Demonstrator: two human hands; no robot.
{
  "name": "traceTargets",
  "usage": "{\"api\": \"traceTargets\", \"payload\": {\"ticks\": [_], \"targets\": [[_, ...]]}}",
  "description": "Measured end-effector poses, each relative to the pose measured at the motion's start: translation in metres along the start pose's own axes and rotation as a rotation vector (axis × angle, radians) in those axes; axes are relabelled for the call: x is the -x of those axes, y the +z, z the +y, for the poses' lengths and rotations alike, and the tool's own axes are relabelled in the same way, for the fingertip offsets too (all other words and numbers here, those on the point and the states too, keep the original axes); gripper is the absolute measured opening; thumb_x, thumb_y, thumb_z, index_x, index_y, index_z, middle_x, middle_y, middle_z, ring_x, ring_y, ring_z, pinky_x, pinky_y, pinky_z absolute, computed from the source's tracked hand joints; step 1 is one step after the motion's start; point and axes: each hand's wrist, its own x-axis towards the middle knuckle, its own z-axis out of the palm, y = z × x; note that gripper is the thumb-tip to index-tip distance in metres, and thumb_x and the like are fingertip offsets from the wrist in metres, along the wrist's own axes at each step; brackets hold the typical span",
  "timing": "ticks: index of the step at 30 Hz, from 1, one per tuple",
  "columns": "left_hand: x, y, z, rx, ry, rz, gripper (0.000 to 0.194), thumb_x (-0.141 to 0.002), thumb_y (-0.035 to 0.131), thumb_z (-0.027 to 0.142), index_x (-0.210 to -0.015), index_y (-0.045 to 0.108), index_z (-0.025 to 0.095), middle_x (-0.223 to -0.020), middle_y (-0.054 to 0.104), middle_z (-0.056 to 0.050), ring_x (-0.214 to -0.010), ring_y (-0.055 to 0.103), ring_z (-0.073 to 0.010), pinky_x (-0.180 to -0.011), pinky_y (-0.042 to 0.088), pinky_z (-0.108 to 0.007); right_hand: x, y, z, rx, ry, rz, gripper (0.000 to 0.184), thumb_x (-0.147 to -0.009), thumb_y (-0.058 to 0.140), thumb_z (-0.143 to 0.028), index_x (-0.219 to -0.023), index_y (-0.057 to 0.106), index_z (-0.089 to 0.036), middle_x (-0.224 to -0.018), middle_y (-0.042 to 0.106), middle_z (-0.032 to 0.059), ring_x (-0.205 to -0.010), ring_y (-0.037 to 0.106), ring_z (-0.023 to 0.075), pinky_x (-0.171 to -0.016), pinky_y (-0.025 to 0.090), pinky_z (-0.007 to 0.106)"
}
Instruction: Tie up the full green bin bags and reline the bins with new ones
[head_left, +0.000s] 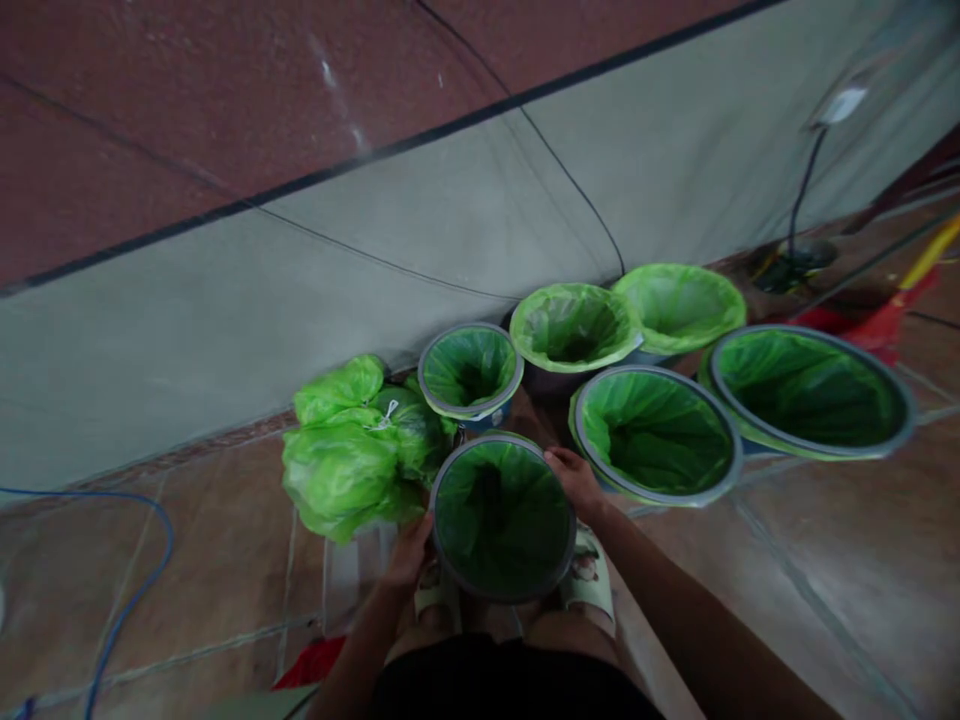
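A trash bin (484,591) with a grey rim and a green bag lining stands upright between my feet, its mouth facing up at me. My left hand (411,550) is closed on the bin's left side, its fingers partly hidden by the rim. On the upper right, my right hand (577,483) grips the rim, with fingertips over the edge. Just beyond is a smaller lined bin (471,410) with a blue body. Right of my right hand stands another grey-rimmed lined bin (656,496).
More lined bins (574,288) (679,268) (810,450) stand along the wall (360,270). Filled green bags (341,475) lie at left, one tied with white string. A clear plastic box (341,575) and a blue hose (135,600) are on the tiled floor. A red dustpan-like thing (874,330) lies right.
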Motion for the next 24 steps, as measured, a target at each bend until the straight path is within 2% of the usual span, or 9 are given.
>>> {"api": "traceTargets", "payload": {"ticks": [3, 5, 8, 11, 15, 18, 21, 24], "targets": [[-0.008, 0.004, 0.009, 0.042, -0.029, 0.021, 0.053, -0.071, 0.062, 0.068, -0.092, 0.067, 0.019, -0.079, 0.071, -0.003, -0.073, 0.066, -0.0176, -0.063, 0.05, -0.027, 0.013, -0.004, 0.011, -0.126, 0.039, 0.012, 0.054, -0.06, 0.073, -0.054, -0.099, 0.063, -0.019, -0.079, 0.072, 0.0034, -0.073, 0.067, 0.0202, -0.072, 0.054, 0.034], [-0.018, 0.006, 0.019, 0.078, -0.022, 0.033, 0.046, -0.071, 0.066, 0.062, -0.086, 0.068, 0.019, -0.079, 0.072, -0.002, -0.075, 0.067, -0.0175, -0.068, 0.052, -0.028, 0.025, -0.011, 0.017, -0.253, 0.102, 0.006, 0.051, -0.058, 0.077, -0.049, -0.098, 0.063, -0.021, -0.078, 0.072, 0.0014, -0.069, 0.067, 0.0185, -0.069, 0.054, 0.032], [-0.033, 0.006, 0.034, 0.166, -0.032, 0.112, 0.035, -0.071, 0.072, 0.05, -0.083, 0.067, 0.018, -0.073, 0.072, -0.001, -0.069, 0.067, -0.0164, -0.067, 0.053, -0.027, 0.04, -0.021, 0.024, -0.399, 0.215, -0.163, 0.041, -0.061, 0.077, -0.043, -0.093, 0.065, -0.02, -0.081, 0.073, 0.0028, -0.074, 0.069, 0.02, -0.069, 0.055, 0.031], [-0.044, 0.005, 0.045, 0.2, -0.076, 0.138, 0.032, -0.075, 0.068, 0.047, -0.081, 0.066, 0.016, -0.067, 0.071, -0.002, -0.061, 0.066, -0.0168, -0.063, 0.053, -0.028, 0.043, -0.027, 0.023, -0.37, 0.283, -0.307, 0.038, -0.075, 0.063, -0.053, -0.091, 0.066, -0.019, -0.085, 0.074, 0.0072, -0.081, 0.07, 0.0234, -0.072, 0.056, 0.034], [-0.064, 0.004, 0.063, 0.205, -0.155, 0.032, 0.028, -0.078, 0.066, 0.041, -0.078, 0.067, 0.013, -0.066, 0.072, -0.004, -0.058, 0.066, -0.017, -0.063, 0.054, -0.029, 0.021, -0.02, 0.007, -0.297, 0.324, -0.378, 0.034, -0.08, 0.059, -0.05, -0.088, 0.068, -0.018, -0.081, 0.074, 0.0067, -0.079, 0.07, 0.0227, -0.076, 0.056, 0.036], [-0.086, 0.009, 0.082, 0.117, -0.136, -0.099, 0.025, -0.071, 0.071, 0.036, -0.075, 0.068, 0.012, -0.066, 0.072, -0.005, -0.057, 0.066, -0.018, -0.063, 0.054, -0.03, -0.006, -0.007, -0.008, -0.284, 0.297, -0.469, 0.025, -0.077, 0.065, -0.04, -0.082, 0.07, -0.016, -0.078, 0.075, 0.0065, -0.075, 0.07, 0.0215, -0.078, 0.055, 0.035], [-0.11, 0.021, 0.099, 0.006, -0.1, -0.226, 0.028, -0.064, 0.076, 0.036, -0.075, 0.069, 0.012, -0.066, 0.072, -0.006, -0.057, 0.066, -0.0197, -0.061, 0.053, -0.032, -0.033, 0.008, -0.018, -0.251, 0.26, -0.456, 0.017, -0.069, 0.073, -0.028, -0.081, 0.07, -0.016, -0.078, 0.075, 0.005, -0.07, 0.069, 0.0206, -0.073, 0.056, 0.035], [-0.132, 0.038, 0.112, -0.072, -0.059, -0.318, 0.03, -0.058, 0.079, 0.032, -0.078, 0.071, 0.011, -0.067, 0.072, -0.006, -0.057, 0.065, -0.0195, -0.061, 0.051, -0.032, -0.053, 0.023, -0.024, -0.189, 0.287, -0.417, 0.023, -0.063, 0.077, -0.023, -0.084, 0.07, -0.017, -0.077, 0.074, 0.0039, -0.066, 0.068, 0.0201, -0.066, 0.057, 0.034]]}}
